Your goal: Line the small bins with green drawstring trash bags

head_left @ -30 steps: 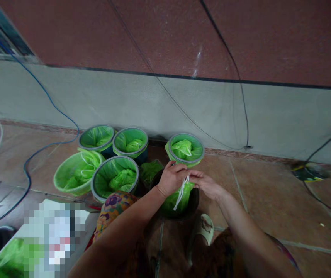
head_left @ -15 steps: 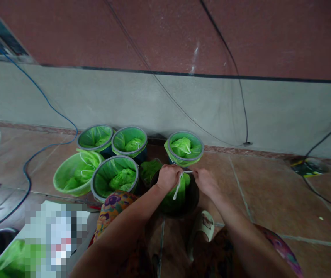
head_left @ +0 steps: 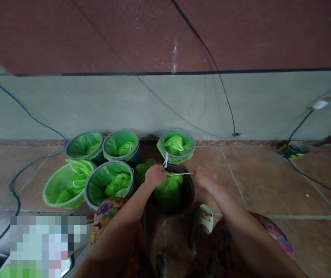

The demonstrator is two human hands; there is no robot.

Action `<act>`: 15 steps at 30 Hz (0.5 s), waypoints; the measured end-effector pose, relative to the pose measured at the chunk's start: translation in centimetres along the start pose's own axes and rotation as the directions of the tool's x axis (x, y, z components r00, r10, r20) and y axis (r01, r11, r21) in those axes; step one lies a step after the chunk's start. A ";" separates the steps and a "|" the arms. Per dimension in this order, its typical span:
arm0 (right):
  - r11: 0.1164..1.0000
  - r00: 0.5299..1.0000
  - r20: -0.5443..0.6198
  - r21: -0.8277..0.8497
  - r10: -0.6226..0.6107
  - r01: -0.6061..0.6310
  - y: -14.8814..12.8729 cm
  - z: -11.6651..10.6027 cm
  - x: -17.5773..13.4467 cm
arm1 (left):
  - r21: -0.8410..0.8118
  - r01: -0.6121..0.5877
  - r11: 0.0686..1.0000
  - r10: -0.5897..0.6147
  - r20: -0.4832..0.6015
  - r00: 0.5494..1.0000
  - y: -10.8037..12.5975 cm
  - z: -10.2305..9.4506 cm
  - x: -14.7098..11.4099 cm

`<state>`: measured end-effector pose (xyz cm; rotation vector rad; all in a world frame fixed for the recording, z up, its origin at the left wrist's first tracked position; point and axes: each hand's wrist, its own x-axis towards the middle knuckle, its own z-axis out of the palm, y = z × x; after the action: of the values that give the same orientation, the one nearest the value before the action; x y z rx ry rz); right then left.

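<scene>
Between my feet stands a dark bin [head_left: 189, 193] with a green plastic bag [head_left: 168, 193] bunched inside it. My left hand [head_left: 155, 176] is closed on the bag's white drawstring [head_left: 179, 174], and a white loop sticks up above the fingers. To the right, my right hand [head_left: 206, 177] is closed on the other end, and the string runs taut between both hands over the bin's far rim. Just beyond is a grey-rimmed bin [head_left: 177, 143] lined with a green bag.
Several more bins with green liners stand left, among them a light green basket [head_left: 48, 193] and a grey-rimmed bin [head_left: 87, 193]. A blue cable [head_left: 17, 183] snakes over the tiles. A black cable [head_left: 298, 129] hangs at right. A slipper [head_left: 204, 220] sits beside the dark bin.
My hands have moved apart, drawing the white drawstring longer and tight. The loop now points up at my left hand instead of hanging down. The camera has shifted slightly right.
</scene>
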<state>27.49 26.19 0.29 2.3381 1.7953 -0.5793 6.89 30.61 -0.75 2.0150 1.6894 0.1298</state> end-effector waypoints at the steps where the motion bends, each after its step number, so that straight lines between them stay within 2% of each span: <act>1: 1.000 1.000 -0.002 0.008 -0.004 0.004 0.0 0.0 0.1 | -0.069 0.012 0.998 -0.010 0.030 0.999 0.0 0.0 0.2; 5: 0.979 0.995 -0.026 0.183 -0.092 0.095 0.1 0.2 0.8 | -0.347 0.086 0.934 -0.051 0.110 0.993 0.4 0.4 0.5; 8: 0.866 0.989 -0.048 0.478 -0.143 0.148 0.1 0.4 1.1 | -0.567 0.140 0.812 -0.059 0.158 0.986 0.9 1.0 0.4; 10: 0.697 0.991 -0.031 0.707 -0.134 0.117 -0.1 0.4 1.0 | -0.732 0.185 0.655 -0.055 0.197 0.979 1.2 1.5 0.3; 12: 0.481 0.992 -0.016 0.874 -0.122 0.073 -0.5 0.2 0.7 | -0.826 0.225 0.517 -0.048 0.234 0.971 1.5 1.9 0.1; 15: 0.214 0.986 -0.032 0.975 -0.163 0.067 -1.1 -0.5 -0.1 | -0.881 0.257 0.398 -0.048 0.260 0.964 1.6 2.4 0.0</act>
<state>26.50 26.62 0.93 2.6338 1.7633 -2.4589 9.20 29.68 -2.10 0.9596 1.2008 0.6317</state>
